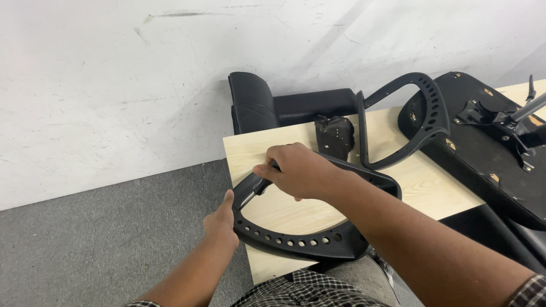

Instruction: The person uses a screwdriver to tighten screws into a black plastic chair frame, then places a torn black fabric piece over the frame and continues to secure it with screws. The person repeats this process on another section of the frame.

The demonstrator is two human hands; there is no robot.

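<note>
Two black armrest frames on the board here. Near frame (296, 241) sitting at the board's (432, 190) front-left corner, partly hanging off the front edge toward the lap, long axis running left-right along that edge, holed strip facing the near side. Left hand (223, 223) wrapped round its left end, thumb up on the outside, fingers tucked behind, so definitely closed on the frame. Right hand (301, 170) fisted round a screwdriver (257, 189), black handle mostly buried in the palm, shaft poking down and to the left into the frame's upper-left bend. Tip too small to make out properly.

Second frame (406, 116) standing further back, mid-board, tilted up on edge, looped end pointing up and right, row of holes along its right curve. Leaning against or just beside the seat base (483, 148), can't tell which.

One seat base, upside down on the right side of the board, metal mechanism (500, 119) bolted on top. One small black bracket-ish part (335, 136) near the back edge. Padded black cushions (273, 108) wedged between the back edge and the white wall (114, 85). Grey carpet (102, 250) off the left edge.
</note>
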